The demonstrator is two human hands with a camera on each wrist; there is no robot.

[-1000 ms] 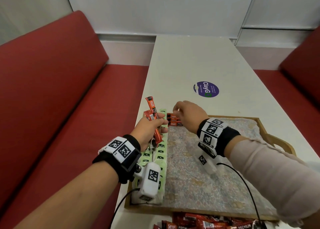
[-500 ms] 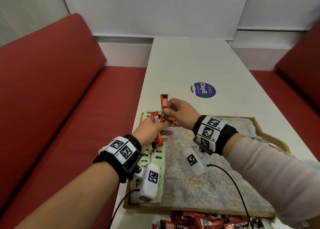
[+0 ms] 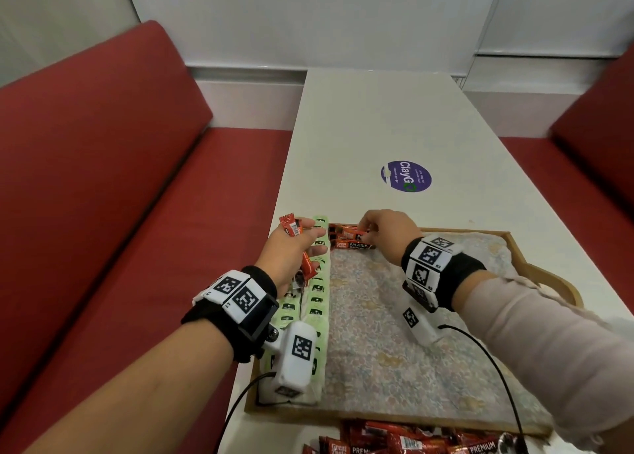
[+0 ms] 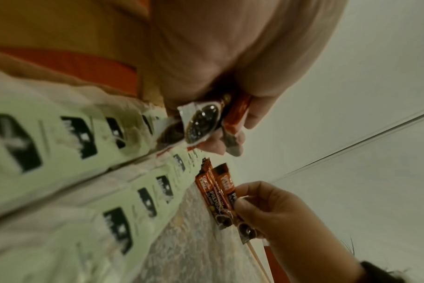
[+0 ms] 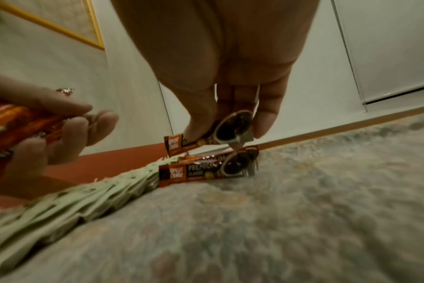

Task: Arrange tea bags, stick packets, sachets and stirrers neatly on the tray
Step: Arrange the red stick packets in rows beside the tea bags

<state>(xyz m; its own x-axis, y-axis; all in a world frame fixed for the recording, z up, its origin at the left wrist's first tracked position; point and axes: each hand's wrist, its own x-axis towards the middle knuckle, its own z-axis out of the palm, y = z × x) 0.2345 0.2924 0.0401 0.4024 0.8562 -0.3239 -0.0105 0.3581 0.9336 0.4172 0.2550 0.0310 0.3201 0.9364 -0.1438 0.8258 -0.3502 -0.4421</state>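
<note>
A wooden tray (image 3: 555, 275) with a floral liner lies on the white table. Light green tea bags (image 3: 317, 295) run in rows down its left side. My left hand (image 3: 291, 247) grips a small bunch of orange-red stick packets (image 3: 291, 226) above those rows; in the left wrist view the bunch (image 4: 206, 122) sticks out of my fist. My right hand (image 3: 384, 229) pinches one stick packet (image 5: 220, 132) just above two packets (image 5: 203, 171) lying at the tray's far left corner, beside the tea bags (image 5: 85, 201).
A pile of more stick packets (image 3: 404, 441) lies on the table in front of the tray's near edge. A purple round sticker (image 3: 406, 175) marks the table beyond the tray. Red bench seats (image 3: 103, 179) flank both sides.
My right hand took a stick packet from the bunch in my left hand and lowered it to the far left corner of the tray. My left hand stayed above the tea bags.
</note>
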